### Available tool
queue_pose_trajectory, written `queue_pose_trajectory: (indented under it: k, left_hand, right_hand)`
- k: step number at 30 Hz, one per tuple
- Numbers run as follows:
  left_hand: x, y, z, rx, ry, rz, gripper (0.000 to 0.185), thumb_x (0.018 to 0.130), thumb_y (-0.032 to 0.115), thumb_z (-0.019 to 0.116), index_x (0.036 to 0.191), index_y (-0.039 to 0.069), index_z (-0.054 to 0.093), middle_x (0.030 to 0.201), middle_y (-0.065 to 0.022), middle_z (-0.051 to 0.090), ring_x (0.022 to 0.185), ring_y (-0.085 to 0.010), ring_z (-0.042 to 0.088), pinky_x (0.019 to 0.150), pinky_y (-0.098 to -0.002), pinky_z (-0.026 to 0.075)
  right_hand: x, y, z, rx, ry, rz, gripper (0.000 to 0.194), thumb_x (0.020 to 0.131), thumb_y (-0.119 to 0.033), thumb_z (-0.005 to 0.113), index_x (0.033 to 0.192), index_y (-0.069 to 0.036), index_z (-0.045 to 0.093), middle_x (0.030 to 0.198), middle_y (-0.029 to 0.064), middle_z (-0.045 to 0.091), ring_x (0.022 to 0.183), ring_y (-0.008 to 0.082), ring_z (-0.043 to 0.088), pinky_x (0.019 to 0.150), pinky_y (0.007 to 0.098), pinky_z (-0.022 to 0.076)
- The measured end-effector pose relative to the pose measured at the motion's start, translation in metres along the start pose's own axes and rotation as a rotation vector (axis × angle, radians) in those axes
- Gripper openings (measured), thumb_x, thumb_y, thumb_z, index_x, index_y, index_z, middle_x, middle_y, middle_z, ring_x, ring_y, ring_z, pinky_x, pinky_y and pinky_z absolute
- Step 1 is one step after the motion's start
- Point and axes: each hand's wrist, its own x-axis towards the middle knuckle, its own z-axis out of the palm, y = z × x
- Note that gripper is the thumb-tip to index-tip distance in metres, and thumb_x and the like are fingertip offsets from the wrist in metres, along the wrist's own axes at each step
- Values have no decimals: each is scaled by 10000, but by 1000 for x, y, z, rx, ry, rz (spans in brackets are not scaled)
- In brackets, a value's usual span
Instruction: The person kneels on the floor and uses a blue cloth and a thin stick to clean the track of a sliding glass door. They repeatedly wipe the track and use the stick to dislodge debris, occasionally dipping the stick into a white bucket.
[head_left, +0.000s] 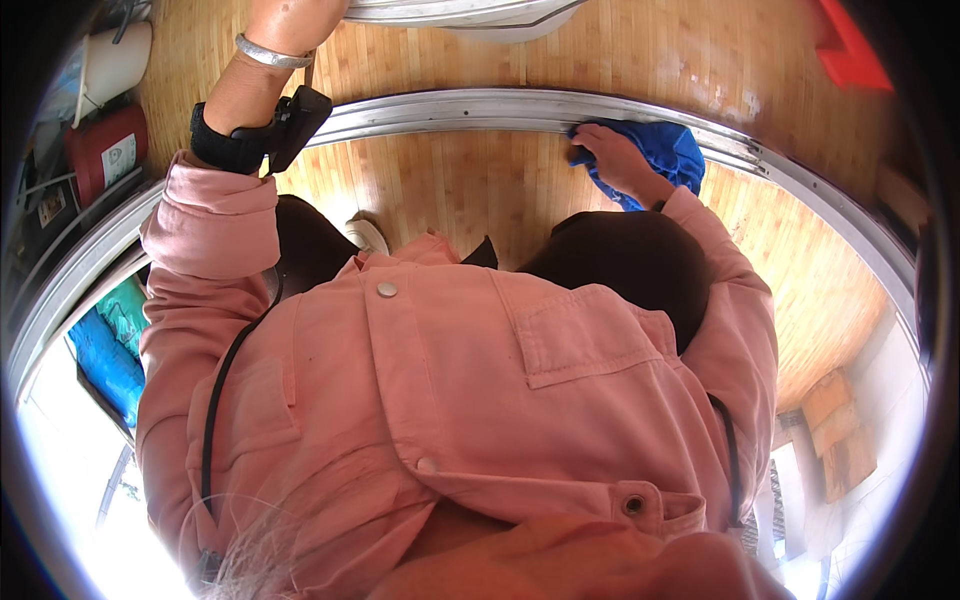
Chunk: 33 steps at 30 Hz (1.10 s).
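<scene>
My right hand (616, 161) rests on a crumpled blue cloth (671, 150), with the fingers curled at its left edge. Cloth and fingertips lie against a metal floor track (465, 112) that crosses the wooden floor (442, 172). Farther forward, my left hand (292, 19) reaches past the top edge of the view, so its fingers are hidden. Beside it is the lower edge of a white panel with a metal rim (465, 9). Below a silver bangle (271, 52), a black strapped device (289, 127) sits on the left forearm.
At the left, beyond the track, stand a white bin (120, 64) and a dark red box (112, 150) with a label. Blue and green bags (112, 352) lie on my near left. A bright red object (855, 49) is at the upper right. Cardboard pieces (840, 427) lie at the lower right.
</scene>
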Motion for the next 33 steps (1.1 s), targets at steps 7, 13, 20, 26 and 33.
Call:
queue_pose_trajectory:
  k: [7, 13, 20, 26, 33]
  left_hand:
    - [7, -17, -8, 67, -97, 121, 405, 967, 344, 419, 928, 24, 664, 666, 37, 488, 581, -49, 379, 528, -208, 303]
    - [8, -21, -11, 159, -108, 39, 443, 945, 422, 432, 903, 50, 669, 629, 16, 508, 590, -75, 438, 544, -224, 359]
    - [8, -25, -12, 157, -123, 14, 401, 977, 314, 407, 930, 2, 655, 665, 37, 487, 597, -38, 370, 532, -192, 276]
    - [7, -24, -12, 134, -112, 90, 408, 974, 332, 408, 922, 14, 657, 668, 25, 497, 654, -61, 434, 589, -197, 335]
    - [2, -3, -2, 25, -31, 5, 451, 950, 354, 452, 742, -8, 624, 579, -25, 524, 561, -104, 487, 536, -245, 370]
  right_hand:
    - [-23, 15, 12, -132, 164, 92, 384, 733, 11, 501, 1098, -101, 541, 1109, 66, 546, 1009, 255, 541, 847, 359, 443]
    - [-106, 77, -23, -325, 306, 391, 406, 751, 3, 467, 1139, -94, 536, 1104, 84, 553, 997, 290, 552, 836, 354, 470]
    - [-206, 159, -75, -628, 279, 830, 328, 866, -56, 386, 1174, -66, 499, 1134, 130, 554, 915, 336, 597, 759, 403, 501]
    - [-195, 104, -84, 124, 804, 994, 361, 724, -32, 500, 1036, -94, 670, 847, 77, 664, 713, 145, 604, 664, 250, 480]
    - [-33, 10, -31, 54, 478, -15, 405, 690, 78, 500, 1052, -66, 610, 971, 108, 624, 878, 239, 583, 757, 315, 465]
